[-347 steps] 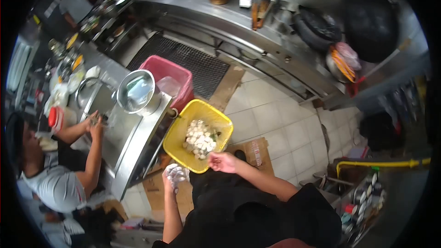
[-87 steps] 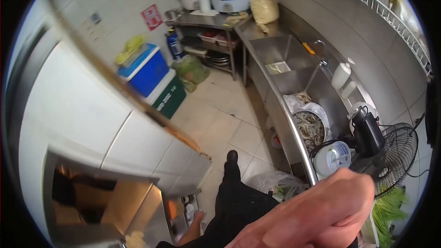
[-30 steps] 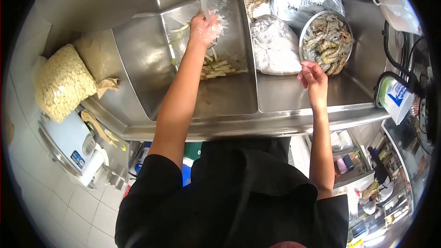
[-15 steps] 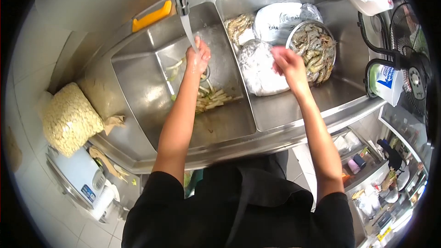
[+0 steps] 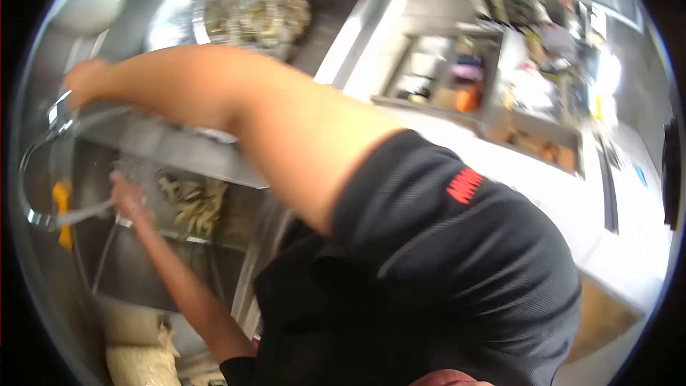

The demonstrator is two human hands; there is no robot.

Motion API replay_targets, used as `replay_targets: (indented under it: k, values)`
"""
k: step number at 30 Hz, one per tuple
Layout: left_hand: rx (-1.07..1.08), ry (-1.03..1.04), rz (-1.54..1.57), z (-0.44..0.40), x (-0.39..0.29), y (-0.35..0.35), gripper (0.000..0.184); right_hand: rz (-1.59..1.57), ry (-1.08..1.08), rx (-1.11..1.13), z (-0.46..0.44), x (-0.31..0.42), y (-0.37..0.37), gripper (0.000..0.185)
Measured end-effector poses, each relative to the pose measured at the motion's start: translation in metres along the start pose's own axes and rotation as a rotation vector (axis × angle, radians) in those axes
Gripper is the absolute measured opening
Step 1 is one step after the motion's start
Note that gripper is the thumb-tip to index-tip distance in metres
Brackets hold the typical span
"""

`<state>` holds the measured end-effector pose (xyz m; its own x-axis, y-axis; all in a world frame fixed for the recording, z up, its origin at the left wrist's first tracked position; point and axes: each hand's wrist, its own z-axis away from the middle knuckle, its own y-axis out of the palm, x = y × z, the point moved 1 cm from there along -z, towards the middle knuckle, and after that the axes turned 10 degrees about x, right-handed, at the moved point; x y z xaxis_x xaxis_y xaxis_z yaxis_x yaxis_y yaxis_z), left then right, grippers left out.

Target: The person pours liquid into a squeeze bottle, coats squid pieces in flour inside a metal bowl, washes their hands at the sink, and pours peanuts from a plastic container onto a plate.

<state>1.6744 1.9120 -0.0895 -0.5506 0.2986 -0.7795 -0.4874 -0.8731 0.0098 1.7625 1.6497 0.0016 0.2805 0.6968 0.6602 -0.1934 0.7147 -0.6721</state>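
At the left edge, my right hand (image 5: 87, 82) is closed at the base of the chrome tap (image 5: 60, 116), where its handle sits; the fingers are partly hidden. My left hand (image 5: 128, 199) is beneath the spout in the left basin (image 5: 118, 264), next to the running water (image 5: 86, 212). Its fingers are smeared by motion. Cut pale vegetable pieces (image 5: 196, 207) lie on the basin floor beside it. A metal bowl of shrimp (image 5: 254, 14) stands in the other basin, beyond my right forearm.
A yellow-handled tool (image 5: 63, 214) lies behind the left basin. A bag of pale pieces (image 5: 143, 366) is at the bottom left. To the right are a counter (image 5: 550, 207) and containers with several items (image 5: 464, 71). My right arm hides part of the sink.
The view has swung to the right and blurred. My right hand has moved from above the bagged items to the tap. The left hand stays near the stream.
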Motion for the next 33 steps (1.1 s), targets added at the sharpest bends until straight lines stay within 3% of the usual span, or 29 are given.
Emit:
replay_targets:
  k: [1,3,4,6,10,12,13,14,16,19,22,25,27,28,29,30,31,32,33]
  values:
    - [-0.094,0.123,0.188,0.014,-0.011,0.024,0.036,0.079,-0.039,-0.034,-0.010,-0.005,0.006,0.034]
    - [0.265,0.197,0.423,-0.009,0.018,-0.009,0.027,0.055,0.001,0.020,-0.025,-0.008,0.011,0.034]
    - [0.272,0.191,0.435,-0.002,0.015,0.006,0.027,0.064,0.012,0.025,-0.027,-0.009,0.013,0.034]
    - [0.053,0.286,0.277,0.020,-0.006,0.031,0.023,0.045,-0.065,0.028,-0.031,-0.009,0.019,0.033]
    - [0.004,0.186,0.239,0.020,-0.026,0.032,0.031,0.031,-0.037,-0.016,-0.039,-0.013,0.025,0.032]
    - [-0.276,-0.057,0.368,0.027,-0.043,0.047,0.032,0.073,-0.083,-0.085,-0.057,-0.020,0.034,0.029]
    - [-0.276,-0.056,0.367,0.013,-0.026,0.026,0.032,0.073,-0.083,-0.086,-0.059,-0.017,0.035,0.029]
    - [-0.132,-0.039,0.330,-0.013,0.005,-0.013,0.033,0.095,-0.038,-0.047,-0.059,-0.011,0.036,0.029]
    - [0.023,-0.020,0.293,-0.028,0.016,-0.025,0.034,0.124,0.015,-0.014,-0.056,0.005,0.031,0.028]
    - [-0.025,-0.019,0.232,0.003,-0.008,-0.009,0.030,-0.011,-0.066,-0.230,-0.038,0.035,0.023,0.026]
    - [0.146,0.041,0.059,0.046,-0.041,0.015,0.028,-0.052,-0.008,-0.260,-0.033,0.046,0.008,0.024]
    - [0.210,-0.002,-0.295,0.118,-0.082,0.043,0.031,-0.196,0.017,-0.153,-0.021,0.032,0.012,0.025]
    - [0.366,0.112,-0.494,0.160,-0.120,0.063,0.039,-0.466,-0.086,0.050,0.032,0.012,-0.008,0.027]
    - [0.356,0.124,-0.522,0.164,-0.127,0.063,0.039,-0.265,-0.155,0.050,0.062,0.001,-0.017,0.027]
    - [0.321,0.233,-0.761,0.164,-0.129,0.065,0.042,-0.052,-0.215,0.044,0.094,-0.016,-0.022,0.027]
    - [0.289,0.346,-1.001,0.165,-0.134,0.072,0.045,0.064,-0.205,-0.036,0.129,-0.041,-0.023,0.022]
    - [0.292,0.384,-1.016,0.167,-0.136,0.088,0.045,0.262,-0.244,-0.236,0.168,-0.064,-0.027,0.016]
    - [0.099,0.508,-1.257,0.170,-0.142,0.105,0.045,0.343,-0.238,-0.355,0.203,-0.088,-0.028,0.015]
    - [-0.109,0.647,-1.474,0.170,-0.149,0.126,0.045,0.193,-0.290,-0.366,0.248,-0.107,-0.048,0.015]
